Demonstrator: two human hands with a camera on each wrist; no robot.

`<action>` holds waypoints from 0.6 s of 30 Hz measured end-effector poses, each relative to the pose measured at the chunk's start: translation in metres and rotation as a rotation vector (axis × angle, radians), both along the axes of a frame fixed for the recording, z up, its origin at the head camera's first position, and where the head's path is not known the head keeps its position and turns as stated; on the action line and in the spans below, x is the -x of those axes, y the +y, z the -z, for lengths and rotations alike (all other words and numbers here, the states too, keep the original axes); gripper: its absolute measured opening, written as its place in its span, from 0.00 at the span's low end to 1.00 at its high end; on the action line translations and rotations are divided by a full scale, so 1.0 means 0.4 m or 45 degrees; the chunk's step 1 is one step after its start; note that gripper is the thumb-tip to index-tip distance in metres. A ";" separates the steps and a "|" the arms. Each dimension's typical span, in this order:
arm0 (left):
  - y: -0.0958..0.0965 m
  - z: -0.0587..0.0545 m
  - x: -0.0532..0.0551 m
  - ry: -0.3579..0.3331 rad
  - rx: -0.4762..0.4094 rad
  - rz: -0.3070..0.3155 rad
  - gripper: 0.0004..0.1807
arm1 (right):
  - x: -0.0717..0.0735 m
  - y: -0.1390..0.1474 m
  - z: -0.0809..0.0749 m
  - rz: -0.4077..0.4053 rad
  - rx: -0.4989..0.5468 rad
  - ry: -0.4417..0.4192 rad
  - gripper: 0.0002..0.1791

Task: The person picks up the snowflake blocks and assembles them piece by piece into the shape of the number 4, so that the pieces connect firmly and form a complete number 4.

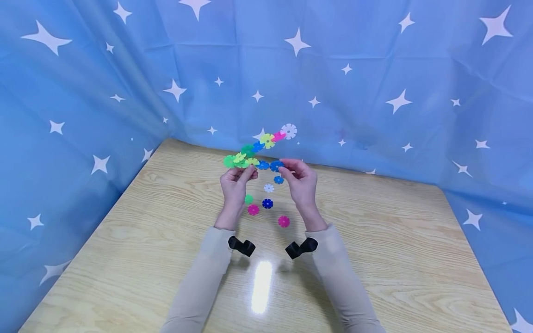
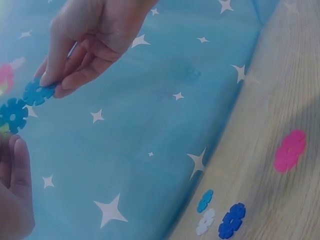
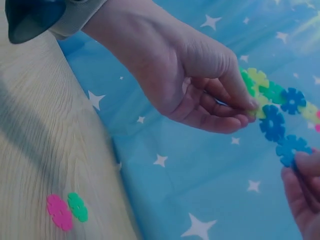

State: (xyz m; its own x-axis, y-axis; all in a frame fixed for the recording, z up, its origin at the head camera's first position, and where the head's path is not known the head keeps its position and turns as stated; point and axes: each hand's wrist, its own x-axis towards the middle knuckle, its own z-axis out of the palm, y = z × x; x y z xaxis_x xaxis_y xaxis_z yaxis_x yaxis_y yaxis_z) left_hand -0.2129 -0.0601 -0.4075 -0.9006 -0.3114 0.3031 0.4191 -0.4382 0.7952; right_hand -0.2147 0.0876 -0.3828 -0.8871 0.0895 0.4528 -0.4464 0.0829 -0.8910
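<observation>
My left hand (image 1: 234,186) pinches a yellow notched disc (image 3: 260,107) in a raised chain of flower-shaped interlocking discs. From there one branch runs through green, a blue disc (image 1: 258,146), yellow and a pink disc (image 1: 278,136) to a white disc (image 1: 288,131) at its far end. Beside the pinched yellow disc a blue disc (image 3: 272,123) extends toward the right. My right hand (image 1: 303,186) pinches another blue disc (image 3: 292,150) by its edge, between thumb and fingers. The two blue discs meet at their rims; whether their slots interlock, I cannot tell.
Below the hands, loose discs lie on the wooden table (image 1: 374,240): light blue (image 1: 278,180), white (image 1: 269,188), dark blue (image 1: 268,203), green (image 1: 248,199) and two pink, one nearer (image 1: 284,221). A blue star-patterned cloth (image 1: 333,83) hangs behind.
</observation>
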 end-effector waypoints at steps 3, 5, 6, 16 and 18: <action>0.003 -0.001 0.000 0.014 -0.004 0.024 0.14 | -0.007 -0.001 -0.012 -0.010 -0.026 0.024 0.10; 0.005 -0.002 0.001 0.016 0.003 0.031 0.14 | -0.020 -0.006 -0.029 -0.010 -0.046 0.028 0.09; 0.005 -0.002 0.000 0.012 0.013 0.030 0.13 | -0.026 -0.008 -0.036 -0.007 -0.058 0.027 0.09; 0.013 -0.011 -0.009 -0.053 0.055 0.028 0.11 | -0.023 -0.006 -0.032 -0.048 -0.003 0.034 0.06; 0.017 -0.012 -0.011 -0.049 0.045 0.041 0.11 | -0.012 -0.001 -0.015 -0.055 0.013 0.050 0.06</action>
